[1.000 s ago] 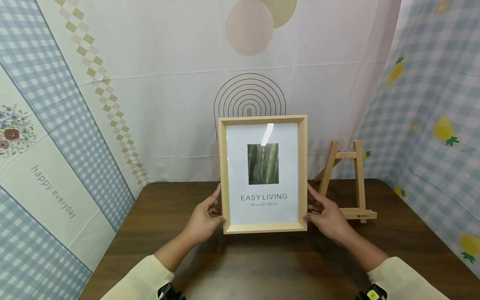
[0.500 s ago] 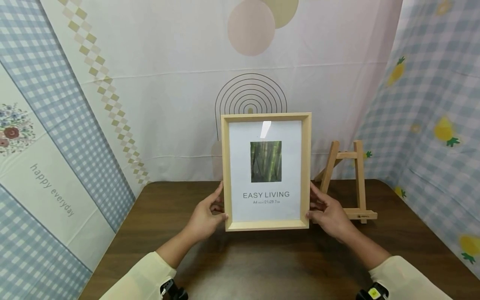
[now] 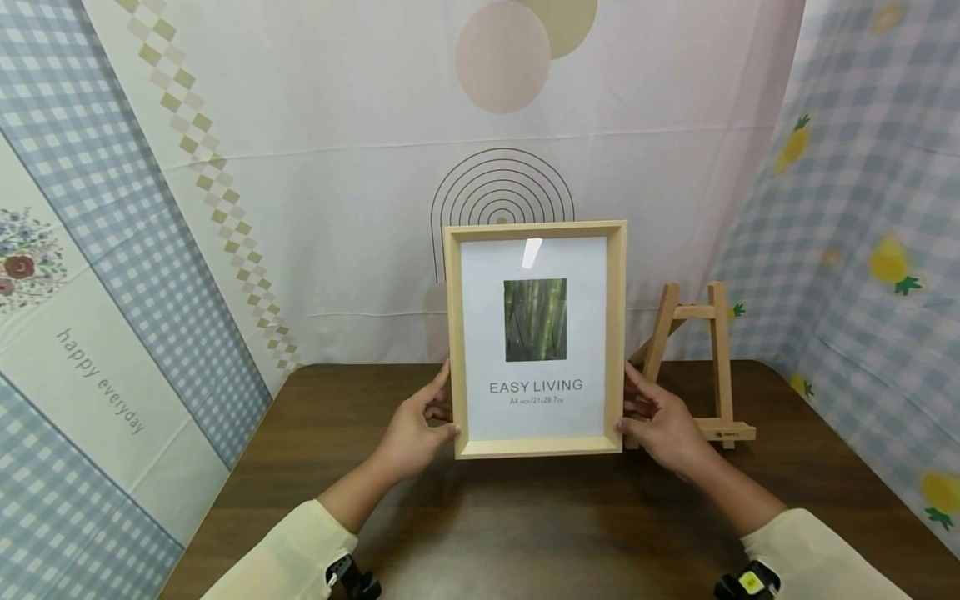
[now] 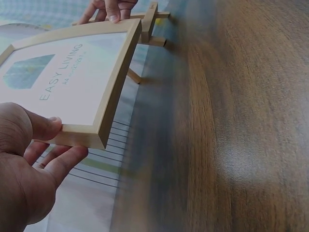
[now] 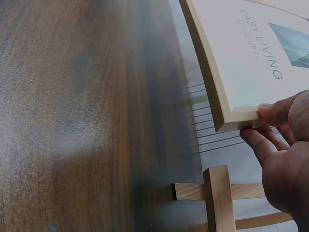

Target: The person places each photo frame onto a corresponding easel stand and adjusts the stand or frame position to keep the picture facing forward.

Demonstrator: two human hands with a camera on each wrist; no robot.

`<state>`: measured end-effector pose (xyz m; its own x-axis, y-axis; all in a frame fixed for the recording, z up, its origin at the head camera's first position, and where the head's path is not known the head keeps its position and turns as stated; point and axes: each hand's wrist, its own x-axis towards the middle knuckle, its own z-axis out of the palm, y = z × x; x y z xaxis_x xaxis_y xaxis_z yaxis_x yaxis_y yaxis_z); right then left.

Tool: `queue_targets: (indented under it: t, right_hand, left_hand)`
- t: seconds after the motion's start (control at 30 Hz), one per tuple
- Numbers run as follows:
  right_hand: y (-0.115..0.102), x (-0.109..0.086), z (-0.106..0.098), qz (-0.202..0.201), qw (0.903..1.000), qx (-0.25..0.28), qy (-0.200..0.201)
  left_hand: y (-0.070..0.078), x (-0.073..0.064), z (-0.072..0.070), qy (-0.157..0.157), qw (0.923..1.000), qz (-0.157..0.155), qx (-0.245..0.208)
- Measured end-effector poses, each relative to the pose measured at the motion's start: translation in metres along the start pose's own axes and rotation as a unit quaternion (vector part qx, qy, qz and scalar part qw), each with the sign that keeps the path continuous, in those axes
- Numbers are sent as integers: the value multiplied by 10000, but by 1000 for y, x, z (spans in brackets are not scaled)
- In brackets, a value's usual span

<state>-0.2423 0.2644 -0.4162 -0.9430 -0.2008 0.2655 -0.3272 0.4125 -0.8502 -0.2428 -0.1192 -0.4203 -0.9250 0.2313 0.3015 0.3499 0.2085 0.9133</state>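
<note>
A light wooden picture frame with a white sheet reading "EASY LIVING" and a bamboo photo is held upright, facing the head camera. My left hand grips its left side near the lower corner, thumb on the front and fingers behind, as the left wrist view also shows. On the opposite side my right hand pinches the lower right edge the same way. The frame's bottom corner hangs above the tabletop in the left wrist view. Just right of my right hand stands a small wooden easel, its left leg partly hidden by that hand.
The dark brown wooden table runs back to a pale patterned cloth hanging behind it. Blue checked cloth with a fruit print hangs on the right. Another checked cloth borders the left side.
Both hands have carried the picture frame slightly up and to the right in the head view. The easel stays where it was.
</note>
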Motion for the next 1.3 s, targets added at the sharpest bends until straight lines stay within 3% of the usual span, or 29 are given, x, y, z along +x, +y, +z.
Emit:
queue_targets:
  t: [0.87, 1.3]
  right_hand:
    - [1, 4, -10, -79, 9998, -132, 100]
    - [0, 5, -15, -202, 9994, -244, 156]
  left_hand:
    - [6, 10, 6, 11, 9998, 177, -22]
    - [9, 13, 9, 8, 10000, 98, 15]
